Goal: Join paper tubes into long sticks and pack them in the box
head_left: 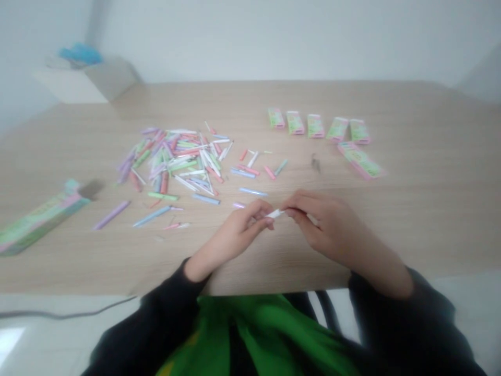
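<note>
— Checking our room: what lies around us on the wooden table [430,219]?
— Its near edge [250,290] passes under our forearms. Bare wood spreads to the right, and loose paper sticks [176,162] lie close by on the left.
— And our white paper stick [276,213]?
— Its long axis lies almost level, rising slightly rightward, pinched between the fingertips of our left hand [245,224] and right hand [326,222].

White paper strip [275,213], partly hidden between left hand [240,227] and right hand [329,224]
</note>
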